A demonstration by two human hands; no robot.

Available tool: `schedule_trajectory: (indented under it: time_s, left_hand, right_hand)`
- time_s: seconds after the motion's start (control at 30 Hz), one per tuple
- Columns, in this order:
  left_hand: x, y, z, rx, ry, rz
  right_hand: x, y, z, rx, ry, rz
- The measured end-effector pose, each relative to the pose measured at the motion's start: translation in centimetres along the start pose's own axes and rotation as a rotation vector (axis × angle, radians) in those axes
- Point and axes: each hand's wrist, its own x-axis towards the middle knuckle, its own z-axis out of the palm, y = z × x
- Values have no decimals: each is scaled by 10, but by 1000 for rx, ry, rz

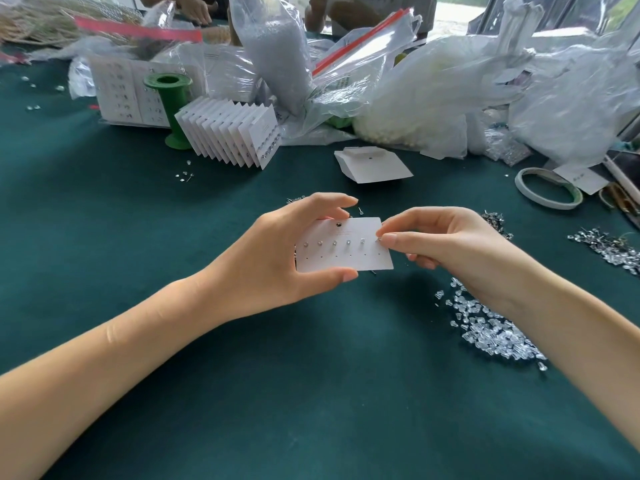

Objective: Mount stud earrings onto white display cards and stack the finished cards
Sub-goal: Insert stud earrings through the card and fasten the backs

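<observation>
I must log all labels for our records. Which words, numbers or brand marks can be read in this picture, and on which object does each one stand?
None can be read.
Held display card: faint print below its hang hole, too small to read.
Fanned finished cards: small print on the front card, blurred.
Paper slip by the tape roll: dark marks, illegible.

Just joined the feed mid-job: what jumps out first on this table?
At centre, the left hand holds a white card with a row of studs already in it, while the right hand pinches another stud at the card's right edge. Behind, left of centre, finished cards stand fanned beside a green spool; clear earring backs lie heaped lower right.
</observation>
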Motion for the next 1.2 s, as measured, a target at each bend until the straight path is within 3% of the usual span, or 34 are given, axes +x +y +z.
schedule_trajectory:
  time_s: [0.23,0.43,0.7,1.07,1.2]
  left_hand:
    - [0,0,0,-4,13,0]
    - [-1,3,1,-28,4,16]
    - [-2,5,4,-19,-14,50]
    - [-4,4,4,4,-7,114]
    - [-1,2,2,1,20,121]
  right_hand:
    - [-1,-8,-1,97,77,39]
    - [-6,-13,-1,56,-147,138]
    - [-7,-12,5,149,-294,158]
    - [-4,-4,3,116,-230,101]
    - [-8,-9,0,97,-99,14]
